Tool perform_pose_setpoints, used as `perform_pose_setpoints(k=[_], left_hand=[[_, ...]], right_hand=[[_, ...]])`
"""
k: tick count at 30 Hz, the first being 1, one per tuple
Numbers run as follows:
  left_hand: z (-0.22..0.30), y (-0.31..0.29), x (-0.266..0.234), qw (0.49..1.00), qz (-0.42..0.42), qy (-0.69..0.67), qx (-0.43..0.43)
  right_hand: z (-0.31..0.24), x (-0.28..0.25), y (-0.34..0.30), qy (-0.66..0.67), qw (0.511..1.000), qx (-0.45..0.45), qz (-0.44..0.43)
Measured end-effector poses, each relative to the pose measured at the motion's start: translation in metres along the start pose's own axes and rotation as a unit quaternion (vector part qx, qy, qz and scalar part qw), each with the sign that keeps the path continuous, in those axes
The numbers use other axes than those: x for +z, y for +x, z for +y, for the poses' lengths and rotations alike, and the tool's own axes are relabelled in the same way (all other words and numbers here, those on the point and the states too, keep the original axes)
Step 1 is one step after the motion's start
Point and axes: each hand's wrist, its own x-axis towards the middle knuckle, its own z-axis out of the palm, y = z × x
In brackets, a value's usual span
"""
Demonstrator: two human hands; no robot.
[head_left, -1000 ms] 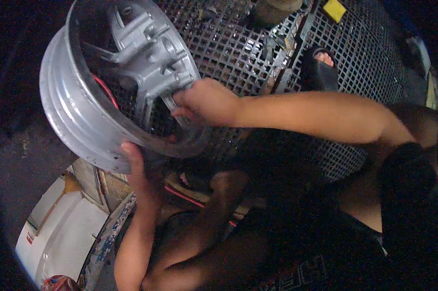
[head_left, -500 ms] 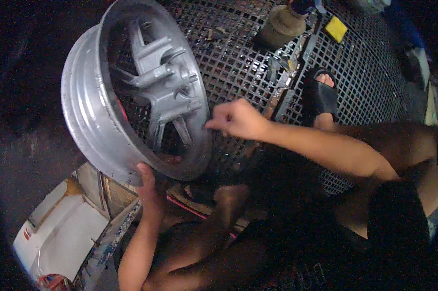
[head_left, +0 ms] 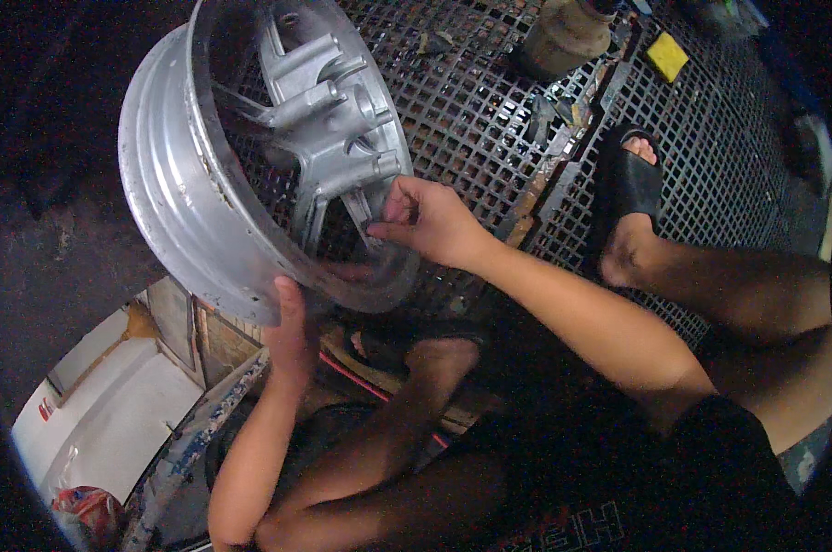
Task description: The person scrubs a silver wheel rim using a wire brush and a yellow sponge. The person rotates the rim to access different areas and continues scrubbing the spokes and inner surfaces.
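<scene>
A bare silver wheel rim (head_left: 163,152) stands tilted at the upper left, its spokes and hub facing right. Scuffs and dark specks mark its outer band. My left hand (head_left: 290,336) grips the rim's lower edge, thumb on the outside and the other fingers mostly hidden inside. At the right side of the rim, by a spoke near the hub, my right hand (head_left: 434,221) is closed in a pinch. Something small and dark shows at its fingertips, too small to name.
Black grid matting (head_left: 710,138) covers the floor. A dirty round container (head_left: 563,41), a yellow sponge-like block (head_left: 667,57) and dark scraps (head_left: 540,120) lie on it. A white panel (head_left: 126,414) is at lower left. My sandalled foot (head_left: 632,170) is at right.
My right hand has moved left and in against the spoke area of the rim. The wheel rim sits slightly higher in view, with my left hand still on its lower edge.
</scene>
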Motion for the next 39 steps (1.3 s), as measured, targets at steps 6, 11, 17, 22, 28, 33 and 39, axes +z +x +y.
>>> perform_pose_setpoints(k=[6, 11, 17, 22, 28, 33, 39], left_hand=[[0.001, -0.009, 0.005, 0.996, -0.003, -0.055, -0.071], [-0.023, -0.006, 0.001, 0.987, -0.06, -0.14, -0.06], [-0.041, 0.005, -0.032, 0.986, -0.041, 0.037, -0.157], [-0.002, 0.007, 0.003, 0.997, -0.021, -0.073, -0.016], [0.018, 0.01, 0.008, 0.989, -0.049, -0.128, -0.063], [0.009, 0.006, 0.0, 0.995, -0.046, -0.083, -0.03], [-0.021, 0.021, -0.022, 0.993, -0.07, -0.099, 0.012]], right_hand=[[-0.004, 0.002, -0.006, -0.081, 0.996, -0.03, -0.029], [-0.007, 0.006, -0.008, -0.15, 0.986, -0.071, -0.024], [-0.009, 0.016, -0.004, -0.115, 0.989, -0.082, 0.032], [-0.006, 0.012, 0.007, -0.143, 0.984, -0.106, 0.003], [-0.007, 0.011, -0.002, -0.118, 0.99, -0.076, 0.019], [0.006, 0.016, 0.014, -0.1, 0.987, -0.121, 0.044], [0.007, 0.034, 0.009, -0.07, 0.985, -0.097, 0.124]])
